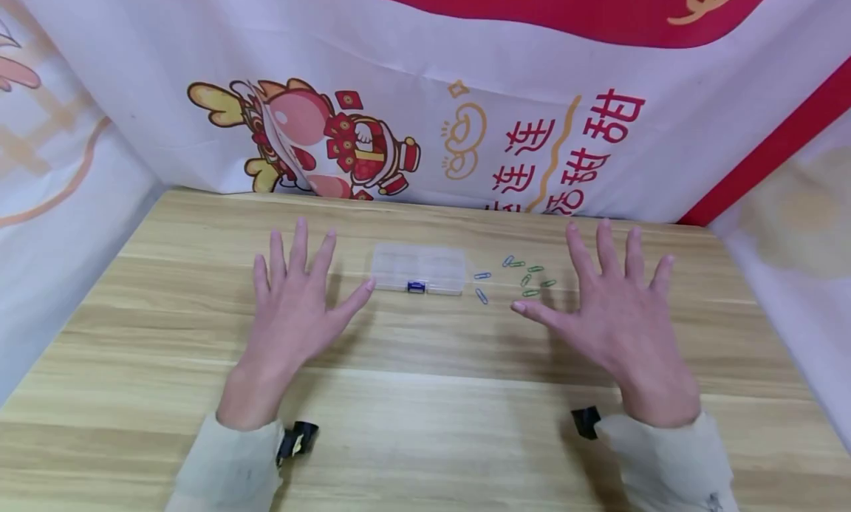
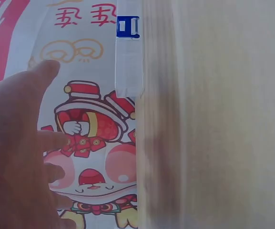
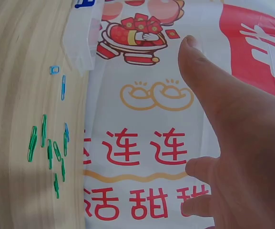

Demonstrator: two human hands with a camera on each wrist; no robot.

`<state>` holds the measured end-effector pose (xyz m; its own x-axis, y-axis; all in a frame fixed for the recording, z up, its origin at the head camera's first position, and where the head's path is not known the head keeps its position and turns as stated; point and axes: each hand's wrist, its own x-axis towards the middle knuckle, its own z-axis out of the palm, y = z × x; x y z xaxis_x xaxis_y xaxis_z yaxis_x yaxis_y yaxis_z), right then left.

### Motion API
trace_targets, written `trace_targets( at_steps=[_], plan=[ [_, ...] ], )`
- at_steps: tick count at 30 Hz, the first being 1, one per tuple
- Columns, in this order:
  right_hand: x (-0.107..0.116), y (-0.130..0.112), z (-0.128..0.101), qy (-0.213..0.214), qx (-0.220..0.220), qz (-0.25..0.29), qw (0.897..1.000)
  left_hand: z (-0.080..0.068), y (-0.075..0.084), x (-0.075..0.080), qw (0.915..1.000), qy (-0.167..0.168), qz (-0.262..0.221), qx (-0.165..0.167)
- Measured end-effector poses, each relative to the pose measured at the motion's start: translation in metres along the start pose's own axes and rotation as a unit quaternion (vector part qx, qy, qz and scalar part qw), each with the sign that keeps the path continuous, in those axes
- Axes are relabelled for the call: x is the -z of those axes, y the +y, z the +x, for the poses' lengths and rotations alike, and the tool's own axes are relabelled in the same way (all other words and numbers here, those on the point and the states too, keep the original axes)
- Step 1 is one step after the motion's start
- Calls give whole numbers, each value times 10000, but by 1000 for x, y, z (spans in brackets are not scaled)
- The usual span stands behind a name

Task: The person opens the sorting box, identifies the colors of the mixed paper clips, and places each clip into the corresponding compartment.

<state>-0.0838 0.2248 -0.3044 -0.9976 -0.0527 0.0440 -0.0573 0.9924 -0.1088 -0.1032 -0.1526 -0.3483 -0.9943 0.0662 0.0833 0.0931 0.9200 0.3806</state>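
Lying between spread hands, clear box [image 1: 417,270], paper clips [image 1: 525,279]

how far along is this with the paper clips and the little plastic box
Nothing looks done yet. The small green and blue paper clips lie loose on the light wooden table, beside the clear plastic compartment box, whose blue latch looks shut. Nothing is in hand: the left hand and right hand are spread flat, holding nothing. Every clip is still outside the box.

Recording booth — banner-draped walls [image 1: 465,91], wooden table [image 1: 425,408]
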Motion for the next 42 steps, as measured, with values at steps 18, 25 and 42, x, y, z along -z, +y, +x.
trace_targets(
  at_steps=[18, 25, 42],
  plan=[
    [-31, -9, 13, 1015, 1038, 1852, 9719, 5, 2, -5, 9673, -477, -2484, 200],
    [-66, -28, 23, 1343, 1601, 2662, 9410, 8, 3, -22, 9460, -536, -3171, 404],
    [-77, -91, 26, 741, 1777, 1193, 9740, 18, 29, -46, 9654, -461, -2564, -121]
  ],
)
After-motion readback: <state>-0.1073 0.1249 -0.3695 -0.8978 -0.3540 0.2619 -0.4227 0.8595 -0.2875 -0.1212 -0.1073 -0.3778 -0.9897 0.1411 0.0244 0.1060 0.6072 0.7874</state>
